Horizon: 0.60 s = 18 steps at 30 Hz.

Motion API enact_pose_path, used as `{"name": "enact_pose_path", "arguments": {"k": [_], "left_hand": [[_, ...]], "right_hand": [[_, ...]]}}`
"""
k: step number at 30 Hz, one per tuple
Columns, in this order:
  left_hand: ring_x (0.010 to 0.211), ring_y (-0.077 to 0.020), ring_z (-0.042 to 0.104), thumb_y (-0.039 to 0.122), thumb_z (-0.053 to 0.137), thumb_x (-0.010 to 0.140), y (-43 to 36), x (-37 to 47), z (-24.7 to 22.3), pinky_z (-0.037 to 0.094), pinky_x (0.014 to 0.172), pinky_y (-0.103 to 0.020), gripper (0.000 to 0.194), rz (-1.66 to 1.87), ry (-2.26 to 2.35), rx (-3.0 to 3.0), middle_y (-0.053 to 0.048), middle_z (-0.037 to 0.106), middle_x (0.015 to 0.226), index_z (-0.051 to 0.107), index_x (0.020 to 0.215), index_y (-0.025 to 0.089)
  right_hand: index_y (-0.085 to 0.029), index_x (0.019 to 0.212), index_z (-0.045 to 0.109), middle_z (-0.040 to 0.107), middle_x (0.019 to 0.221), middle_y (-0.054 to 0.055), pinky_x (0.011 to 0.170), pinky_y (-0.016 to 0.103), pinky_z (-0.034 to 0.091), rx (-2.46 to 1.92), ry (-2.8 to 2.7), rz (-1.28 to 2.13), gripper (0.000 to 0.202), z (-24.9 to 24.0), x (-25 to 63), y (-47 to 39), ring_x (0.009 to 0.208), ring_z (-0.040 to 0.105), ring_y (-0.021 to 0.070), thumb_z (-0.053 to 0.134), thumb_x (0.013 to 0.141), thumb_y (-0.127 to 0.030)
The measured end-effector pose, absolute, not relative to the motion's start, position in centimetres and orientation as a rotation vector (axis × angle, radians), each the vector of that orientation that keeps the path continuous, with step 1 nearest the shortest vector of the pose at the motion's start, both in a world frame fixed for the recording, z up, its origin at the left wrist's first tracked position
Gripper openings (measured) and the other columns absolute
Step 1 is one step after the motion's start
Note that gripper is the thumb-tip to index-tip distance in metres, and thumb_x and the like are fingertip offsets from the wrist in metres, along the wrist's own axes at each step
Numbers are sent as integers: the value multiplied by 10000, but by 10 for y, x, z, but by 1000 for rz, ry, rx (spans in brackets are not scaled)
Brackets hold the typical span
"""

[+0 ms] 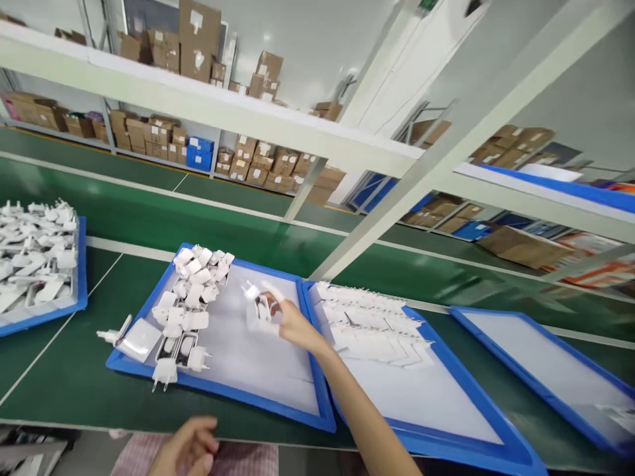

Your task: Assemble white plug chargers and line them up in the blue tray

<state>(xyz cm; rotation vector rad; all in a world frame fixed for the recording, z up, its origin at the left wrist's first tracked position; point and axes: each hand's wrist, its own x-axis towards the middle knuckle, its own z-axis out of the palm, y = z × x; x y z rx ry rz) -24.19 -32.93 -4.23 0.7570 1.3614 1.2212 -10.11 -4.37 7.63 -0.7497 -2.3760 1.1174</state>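
My right hand (285, 317) is closed on a white plug adapter (258, 307), held above the middle blue-rimmed tray (297, 401). Its outline is smeared by motion; two prongs point up and left. To its left, a pile of white plug adapters (193, 297) covers that tray's left side, several with open housings showing dark insides. One more plug adapter (141, 338) overhangs the tray's left rim. By the table's front edge, my left hand (183, 446) hovers with loosely bent fingers apart and nothing in it.
Right of it, a second blue-rimmed tray (461, 403) holds rows of white plug parts (377, 324). Another tray (540, 354) lies at far right, and a heaped tray (82, 264) at far left. A slanted pale post (367, 225) rises behind the trays.
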Motion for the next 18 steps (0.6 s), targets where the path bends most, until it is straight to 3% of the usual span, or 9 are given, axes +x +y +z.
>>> {"name": "enact_pose_path", "arguments": {"k": [3,4,6,8,11,14,18], "left_hand": [[1119,-270,609,406,806,724,-311,-240,-3,530,910,-359,723,1246,1302,981,-136,618,1283,512,1357,219],[1121,-271,601,331,830,694,-305,-242,11,518,931,-367,702,1211,1249,1085,-123,622,1268,537,1321,212],[924,-235,642,243,865,626,-294,-247,34,545,823,-339,662,1096,1104,1260,-58,684,1081,590,1228,210],[797,-200,630,252,864,647,-292,-252,47,532,712,-289,482,1139,1149,1251,-11,684,915,642,1070,198],[792,-184,618,229,789,761,-304,-257,50,501,696,-272,296,1252,1312,1194,-10,662,900,643,1017,198],[924,-221,652,183,758,803,-318,-259,42,523,768,-304,347,1446,1345,1303,-45,672,1025,635,1122,233],[1090,-271,649,236,762,837,-324,-259,39,558,886,-371,423,1631,1218,1478,-92,684,1138,599,1227,251]], "right_hand": [[-223,1472,371,617,1171,84,908,358,519,-354,-2633,1321,845,95,-71,-111,1012,610,200,774,730,-269],[-231,1446,414,602,1175,87,896,341,532,-251,-2696,1388,808,102,-67,-129,1015,615,198,780,726,-244],[-252,1371,499,607,1156,81,877,321,549,-79,-2716,1462,684,110,-66,-154,1034,618,201,763,744,-188],[-283,1317,526,618,1194,81,921,352,542,-117,-2592,1395,556,109,-69,-168,1115,600,214,709,809,-155],[-307,1304,521,625,1242,84,956,428,534,-316,-2314,1215,449,94,-76,-189,1161,590,241,662,887,-219],[-282,1299,548,665,1142,83,816,376,587,-422,-2116,1138,436,78,-83,-217,991,652,230,676,885,-247],[-267,1326,550,681,1117,87,758,350,592,-547,-2065,949,454,70,-87,-251,925,672,220,620,900,-125]]}}
